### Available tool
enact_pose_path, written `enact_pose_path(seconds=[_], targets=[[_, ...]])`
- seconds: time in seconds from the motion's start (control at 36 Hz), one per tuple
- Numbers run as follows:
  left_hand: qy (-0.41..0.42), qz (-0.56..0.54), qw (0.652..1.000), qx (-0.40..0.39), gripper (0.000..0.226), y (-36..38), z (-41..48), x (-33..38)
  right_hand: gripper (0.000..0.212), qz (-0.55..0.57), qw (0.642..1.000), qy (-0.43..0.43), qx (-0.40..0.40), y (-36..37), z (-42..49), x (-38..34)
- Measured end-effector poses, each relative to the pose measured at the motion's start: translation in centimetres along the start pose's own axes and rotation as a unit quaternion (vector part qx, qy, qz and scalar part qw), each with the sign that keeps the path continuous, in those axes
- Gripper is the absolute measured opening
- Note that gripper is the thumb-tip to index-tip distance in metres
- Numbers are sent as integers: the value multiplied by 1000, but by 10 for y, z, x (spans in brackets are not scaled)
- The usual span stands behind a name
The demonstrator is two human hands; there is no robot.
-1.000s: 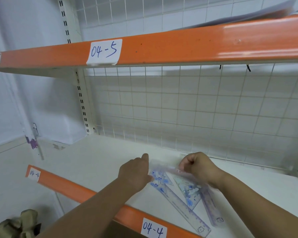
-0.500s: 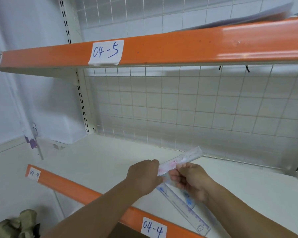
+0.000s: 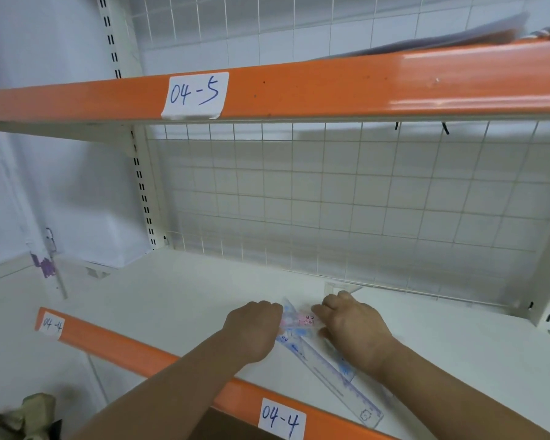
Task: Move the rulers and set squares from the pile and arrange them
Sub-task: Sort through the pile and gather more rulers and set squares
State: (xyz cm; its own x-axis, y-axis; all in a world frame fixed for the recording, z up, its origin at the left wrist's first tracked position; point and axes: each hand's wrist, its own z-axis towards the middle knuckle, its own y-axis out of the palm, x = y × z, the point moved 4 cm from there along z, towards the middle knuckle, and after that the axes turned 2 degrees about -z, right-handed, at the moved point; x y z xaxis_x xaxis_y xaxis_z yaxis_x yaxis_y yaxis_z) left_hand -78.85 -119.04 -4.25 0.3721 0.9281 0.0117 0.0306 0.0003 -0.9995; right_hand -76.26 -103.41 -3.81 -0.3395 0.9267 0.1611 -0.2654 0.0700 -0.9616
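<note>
- I see both hands low over the white shelf (image 3: 178,300), near its front edge, right of centre.
- My left hand (image 3: 254,328) is curled, knuckles up, at the left end of a small pink-printed clear ruler (image 3: 300,320); its fingertips are hidden, so I cannot tell whether it pinches the piece.
- My right hand (image 3: 353,328) is bent palm down at the right end of the same ruler, fingers (image 3: 323,311) pressed together at its edge; whether it grips is not visible.
- The pile of rulers and set squares (image 3: 296,342) lies flat on the shelf, under and between the hands, the pieces overlapping.
- A long clear ruler (image 3: 340,385) with blue print runs diagonally from the pile to the front edge, its end just beside the orange front rail (image 3: 134,354).
- The rail label (image 3: 281,420) reads "04-4"; the upper rail label (image 3: 195,95) reads "04-5".
- A wire grid (image 3: 346,201) closes the back of the shelf.
</note>
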Motion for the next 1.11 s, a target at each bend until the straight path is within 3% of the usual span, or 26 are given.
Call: enact_pose_path(seconds=[0.19,0.44,0.58,0.97,1.11], targets=[[-1,-8,1000,6,39,-5,-4,-4,28,34,998,43,-23,3,-5,1],[-39,24,999,-25,38,-5,-6,-17,28,14,994,105,-27,-1,-25,13],[-1,21,999,-33,37,1,-3,-8,30,6,990,140,-20,-4,-41,18],[121,-10,992,35,21,13,-5,61,32,-17,965,257,-40,-15,-121,46],[123,-9,992,41,36,5,-11,92,31,-32,961,272,-35,-21,-151,60]])
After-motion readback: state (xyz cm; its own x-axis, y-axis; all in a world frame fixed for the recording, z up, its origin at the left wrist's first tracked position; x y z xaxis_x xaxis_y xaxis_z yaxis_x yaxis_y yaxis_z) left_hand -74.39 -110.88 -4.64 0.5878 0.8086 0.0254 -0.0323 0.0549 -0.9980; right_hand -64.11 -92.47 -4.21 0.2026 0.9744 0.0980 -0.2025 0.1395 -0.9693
